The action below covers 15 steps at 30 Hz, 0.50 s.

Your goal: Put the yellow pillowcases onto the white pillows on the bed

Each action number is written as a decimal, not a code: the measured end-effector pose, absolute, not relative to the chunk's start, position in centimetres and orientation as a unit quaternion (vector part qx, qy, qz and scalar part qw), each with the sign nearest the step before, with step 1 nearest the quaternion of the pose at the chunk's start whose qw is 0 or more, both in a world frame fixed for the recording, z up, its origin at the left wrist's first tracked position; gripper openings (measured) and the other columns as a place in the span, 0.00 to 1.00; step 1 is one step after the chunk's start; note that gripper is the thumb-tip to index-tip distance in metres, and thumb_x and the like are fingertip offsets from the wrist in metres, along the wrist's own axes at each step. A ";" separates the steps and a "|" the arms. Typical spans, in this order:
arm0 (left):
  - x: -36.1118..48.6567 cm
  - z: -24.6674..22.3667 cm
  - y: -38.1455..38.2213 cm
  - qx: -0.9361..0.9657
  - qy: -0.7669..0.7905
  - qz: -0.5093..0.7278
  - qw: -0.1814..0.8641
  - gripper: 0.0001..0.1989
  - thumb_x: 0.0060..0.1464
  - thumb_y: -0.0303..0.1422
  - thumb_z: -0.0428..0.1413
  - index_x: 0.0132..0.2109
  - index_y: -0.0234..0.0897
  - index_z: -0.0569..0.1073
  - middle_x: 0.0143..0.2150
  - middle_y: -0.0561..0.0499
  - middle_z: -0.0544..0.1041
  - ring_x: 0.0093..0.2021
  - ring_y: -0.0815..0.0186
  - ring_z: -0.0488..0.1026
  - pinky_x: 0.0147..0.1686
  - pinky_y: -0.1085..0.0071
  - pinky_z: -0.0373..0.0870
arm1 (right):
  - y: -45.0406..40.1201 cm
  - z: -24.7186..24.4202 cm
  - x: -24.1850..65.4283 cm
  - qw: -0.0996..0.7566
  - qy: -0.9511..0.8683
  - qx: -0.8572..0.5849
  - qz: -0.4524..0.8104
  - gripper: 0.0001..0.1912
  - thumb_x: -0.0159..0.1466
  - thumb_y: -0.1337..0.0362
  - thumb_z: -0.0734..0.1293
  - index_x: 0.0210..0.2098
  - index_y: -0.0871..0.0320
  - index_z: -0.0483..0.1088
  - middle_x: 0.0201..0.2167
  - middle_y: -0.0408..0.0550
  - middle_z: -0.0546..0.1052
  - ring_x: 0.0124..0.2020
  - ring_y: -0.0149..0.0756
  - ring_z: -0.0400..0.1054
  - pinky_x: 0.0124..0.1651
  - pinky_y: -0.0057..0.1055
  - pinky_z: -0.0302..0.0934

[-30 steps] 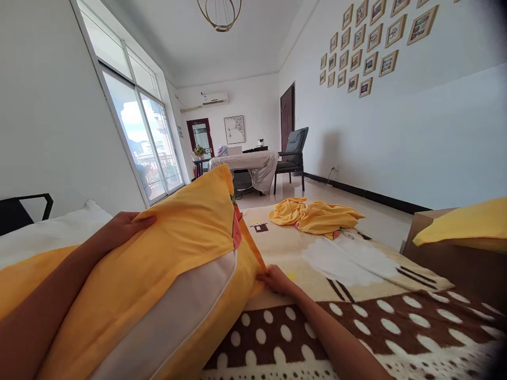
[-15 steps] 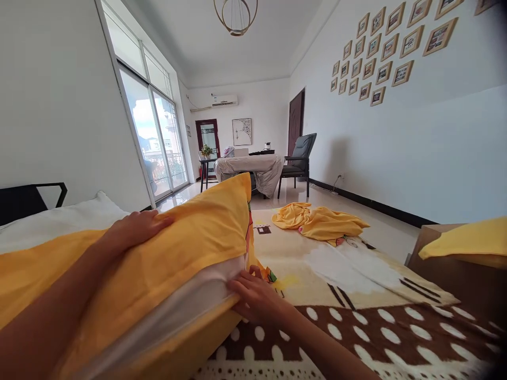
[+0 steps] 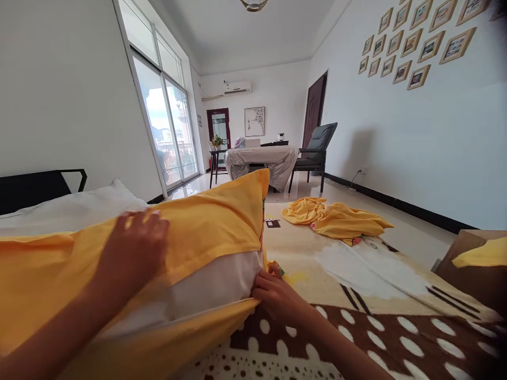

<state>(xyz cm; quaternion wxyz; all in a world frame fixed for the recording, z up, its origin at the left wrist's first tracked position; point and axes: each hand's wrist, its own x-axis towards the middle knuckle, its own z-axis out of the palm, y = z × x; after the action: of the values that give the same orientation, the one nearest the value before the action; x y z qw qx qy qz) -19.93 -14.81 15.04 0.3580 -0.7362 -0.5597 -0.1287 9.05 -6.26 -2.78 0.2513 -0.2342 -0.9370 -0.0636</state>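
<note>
A yellow pillowcase (image 3: 222,216) covers a white pillow (image 3: 222,277), whose side shows through the case's open edge. My left hand (image 3: 138,243) lies over the top of the case, its fingers bent and slightly blurred; whether they grip the cloth cannot be made out. At the case's right corner my right hand (image 3: 275,290) is closed on the edge of the opening, where yellow cloth meets the white pillow. Some patterned cloth shows just beyond these fingers.
A patterned blanket (image 3: 309,243) spreads beneath, with a crumpled yellow cloth (image 3: 348,219) on it. Another white pillow (image 3: 87,206) lies at left. A cardboard box (image 3: 461,264) with yellow fabric stands at right. Farther back are a covered table (image 3: 261,155) and a chair (image 3: 315,150).
The view has shifted, so the room sits lower-angled and farther right. My left hand has changed from lying flat along the case to bent fingers. My right hand stays at the corner.
</note>
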 end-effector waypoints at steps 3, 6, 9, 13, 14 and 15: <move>-10.4 9.8 -13.6 -0.896 -0.281 -0.061 0.338 0.12 0.55 0.24 0.46 0.33 0.34 0.74 0.36 0.39 0.76 0.39 0.54 0.71 0.38 0.59 0.64 | -6.2 -3.5 9.2 0.246 -0.937 -0.245 -0.043 0.10 0.58 0.74 0.60 0.27 0.54 0.69 0.32 0.48 0.73 0.40 0.40 0.63 0.50 0.41 0.49; -5.8 4.8 -10.6 -0.950 -0.186 -0.014 0.249 0.08 0.55 0.26 0.52 0.31 0.32 0.75 0.30 0.42 0.75 0.34 0.58 0.70 0.32 0.63 0.65 | -6.4 -3.6 9.7 0.214 -0.936 -0.279 -0.026 0.10 0.58 0.73 0.61 0.26 0.55 0.70 0.31 0.50 0.75 0.41 0.42 0.64 0.51 0.41 0.50; -5.3 2.3 -8.1 -0.951 -0.232 0.017 0.202 0.08 0.55 0.28 0.54 0.30 0.33 0.76 0.30 0.43 0.76 0.33 0.60 0.72 0.30 0.63 0.64 | -6.7 -2.8 10.5 0.158 -0.946 -0.282 -0.021 0.10 0.57 0.74 0.60 0.28 0.57 0.72 0.32 0.50 0.75 0.44 0.41 0.65 0.52 0.40 0.50; -6.6 1.5 -7.3 -0.934 -0.288 0.057 0.203 0.08 0.56 0.29 0.53 0.36 0.32 0.76 0.35 0.42 0.77 0.36 0.57 0.73 0.32 0.62 0.65 | -7.1 -1.8 11.0 0.112 -0.955 -0.273 -0.027 0.10 0.57 0.74 0.61 0.31 0.58 0.72 0.34 0.49 0.76 0.45 0.39 0.65 0.53 0.39 0.49; -6.9 1.3 -7.4 -0.926 -0.310 0.069 0.204 0.09 0.55 0.30 0.53 0.40 0.31 0.76 0.36 0.41 0.78 0.37 0.56 0.73 0.34 0.61 0.65 | -7.2 -1.7 11.0 0.100 -0.954 -0.280 -0.031 0.09 0.57 0.74 0.61 0.31 0.58 0.72 0.33 0.49 0.76 0.44 0.39 0.66 0.53 0.40 0.48; -7.1 1.1 -7.4 -0.917 -0.334 0.078 0.202 0.11 0.55 0.29 0.53 0.43 0.30 0.75 0.35 0.41 0.78 0.37 0.55 0.74 0.35 0.61 0.66 | -7.3 -1.6 11.0 0.087 -0.953 -0.289 -0.034 0.08 0.56 0.73 0.62 0.31 0.58 0.72 0.31 0.49 0.76 0.42 0.40 0.66 0.53 0.40 0.48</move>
<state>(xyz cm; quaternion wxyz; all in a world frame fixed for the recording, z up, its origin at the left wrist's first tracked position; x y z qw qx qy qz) -7.11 -7.42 1.10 0.2017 -0.9175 -0.3338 0.0782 10.99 -7.30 -1.65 0.0867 -0.2894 -0.9526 -0.0345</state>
